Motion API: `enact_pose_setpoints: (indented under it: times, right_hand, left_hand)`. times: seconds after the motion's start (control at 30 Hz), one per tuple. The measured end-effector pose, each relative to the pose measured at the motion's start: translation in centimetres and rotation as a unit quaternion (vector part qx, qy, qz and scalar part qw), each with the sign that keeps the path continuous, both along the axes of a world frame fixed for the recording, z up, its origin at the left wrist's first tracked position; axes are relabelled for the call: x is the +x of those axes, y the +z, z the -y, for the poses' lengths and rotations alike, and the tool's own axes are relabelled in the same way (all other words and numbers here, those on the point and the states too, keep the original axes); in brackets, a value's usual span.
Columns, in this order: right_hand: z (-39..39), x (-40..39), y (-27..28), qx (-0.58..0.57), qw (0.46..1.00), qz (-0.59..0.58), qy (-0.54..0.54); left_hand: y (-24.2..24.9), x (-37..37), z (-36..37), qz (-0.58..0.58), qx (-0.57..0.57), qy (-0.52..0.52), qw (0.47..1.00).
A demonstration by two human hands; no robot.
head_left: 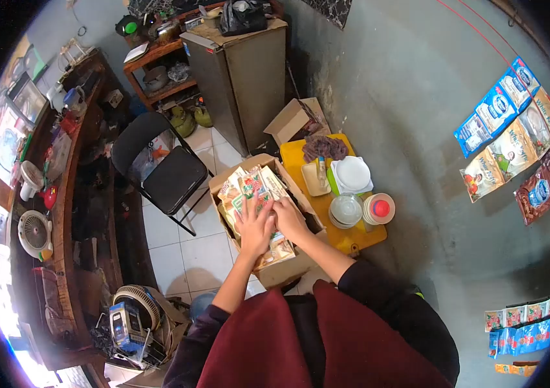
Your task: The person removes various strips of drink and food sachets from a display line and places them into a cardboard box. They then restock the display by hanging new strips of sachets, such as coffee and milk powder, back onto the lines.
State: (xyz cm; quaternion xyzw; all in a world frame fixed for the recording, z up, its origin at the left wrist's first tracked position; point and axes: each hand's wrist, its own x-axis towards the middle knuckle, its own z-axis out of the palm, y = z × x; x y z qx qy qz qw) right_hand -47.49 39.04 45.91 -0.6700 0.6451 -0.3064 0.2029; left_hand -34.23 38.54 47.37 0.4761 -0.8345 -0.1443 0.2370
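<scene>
Cardboard box (288,269) — packets (255,181) inside, probably sachets.

The left hand (253,225) lies spread on packets (253,183) in an open box (288,269); the right hand (289,218), fingers bent, touches them beside it; right of the box, a yellow table (370,239) bears plates (352,173), bowls (346,212) and a cloth (324,149); a chair (174,180) stands left, a fridge (255,84) beyond; sachets (498,110) hang along the wall (410,129).

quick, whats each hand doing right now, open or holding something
Left hand: open, fingers spread over the packets.
Right hand: fingers curled at the packets; grip cannot be told.
</scene>
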Motion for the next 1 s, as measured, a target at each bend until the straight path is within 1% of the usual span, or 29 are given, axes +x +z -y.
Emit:
enact_pose_setpoints:
  times: [0.03,0.1,0.13,0.17,0.2,0.23,0.27,0.37,0.4,0.5,0.57,0.63,0.67,0.7,0.73,0.77,0.8,0.83,0.87,0.9,0.93,0.97,1.0]
  right_hand:
    - [-0.6,-0.1,0.0,0.001,1.0,0.0,-0.003]
    - [-2.8,-0.2,2.5,-0.068,0.988,-0.141,-0.022]
    - [-3.9,0.0,4.3,-0.001,0.996,-0.093,-0.016]
    - [-4.7,-0.5,4.6,-0.001,0.995,-0.095,-0.018]
    - [-5.7,-1.3,4.7,-0.007,0.989,-0.097,0.109]
    - [-6.4,-1.8,4.7,-0.013,0.967,-0.096,0.235]
    - [-6.5,-1.7,4.1,-0.038,0.972,-0.102,0.21]
    - [-5.7,-2.0,3.4,-0.059,0.976,-0.085,0.193]
    - [-5.4,-1.5,3.5,-0.073,0.977,-0.094,0.178]
    - [-3.6,-1.2,1.9,-0.049,0.98,-0.125,0.149]
    - [-3.6,-1.3,0.9,-0.066,0.978,-0.135,0.144]
    - [-3.9,-1.2,0.4,-0.046,0.978,-0.137,0.152]
    - [-4.4,-1.5,0.9,-0.012,0.976,-0.136,0.171]
    - [-4.9,-1.7,0.5,-0.01,0.978,-0.105,0.179]
    - [-5.7,-1.9,0.2,-0.007,0.981,-0.078,0.177]
    - [-6.5,-2.1,0.1,0.031,0.98,-0.034,0.191]
    - [-7.9,-2.4,0.6,0.08,0.979,-0.068,0.173]
    - [-9.8,-2.8,2.3,0.101,0.976,-0.111,0.157]
    - [-10.9,-3.6,0.3,0.052,0.981,-0.077,0.168]
    - [-12.4,-5.0,0.8,0.017,0.985,-0.081,0.151]
    - [-14.4,-6.3,4.2,0.067,0.986,-0.114,0.105]
    - [-15.8,-8.5,5.0,0.065,0.988,-0.121,0.066]
    - [-17.3,-10.3,5.7,0.031,0.997,-0.076,0.011]
  left_hand:
    - [-0.8,-0.2,0.0,0.0,0.001,-0.003,1.0]
    - [-1.8,-0.6,0.3,0.035,0.065,0.012,0.997]
    - [-2.1,-0.7,0.6,0.062,0.074,0.013,0.995]
    - [-2.2,-0.7,0.9,0.061,0.075,0.01,0.995]
    - [-2.3,-0.7,1.1,0.066,0.075,0.013,0.995]
    - [-2.5,-0.8,1.2,0.072,0.075,0.017,0.994]
    - [-2.5,-0.8,1.4,0.086,0.071,0.014,0.994]
    - [-2.8,-0.9,2.2,0.103,0.062,0.012,0.993]
    - [-3.1,-0.9,2.6,0.114,0.04,0.014,0.993]
    - [-2.9,-0.6,3.1,0.108,0.032,-0.003,0.994]
    - [-2.8,-0.7,2.5,0.123,0.016,-0.018,0.992]
    - [-3.8,-0.6,1.3,0.139,0.004,0.027,0.99]
    - [-4.5,-0.3,0.7,0.144,-0.007,0.022,0.989]
    - [-4.5,-0.2,0.1,0.117,0.014,0.009,0.993]
    - [-4.3,-0.1,-0.3,0.164,0.043,0.012,0.985]
    - [-3.5,0.0,-0.6,0.195,0.046,0.01,0.98]
    - [-4.8,0.3,0.1,0.199,0.025,-0.008,0.98]
    - [-6.0,1.1,1.1,0.053,0.053,-0.085,0.994]
    - [-5.2,1.2,1.3,0.063,0.042,-0.104,0.992]
    - [-3.7,0.8,1.4,0.196,0.077,-0.067,0.975]
    - [-1.2,-0.1,2.0,0.274,0.142,-0.106,0.945]
    - [1.1,-0.7,1.8,0.217,0.245,-0.058,0.943]
    - [4.5,-2.0,1.1,0.255,0.227,-0.062,0.938]
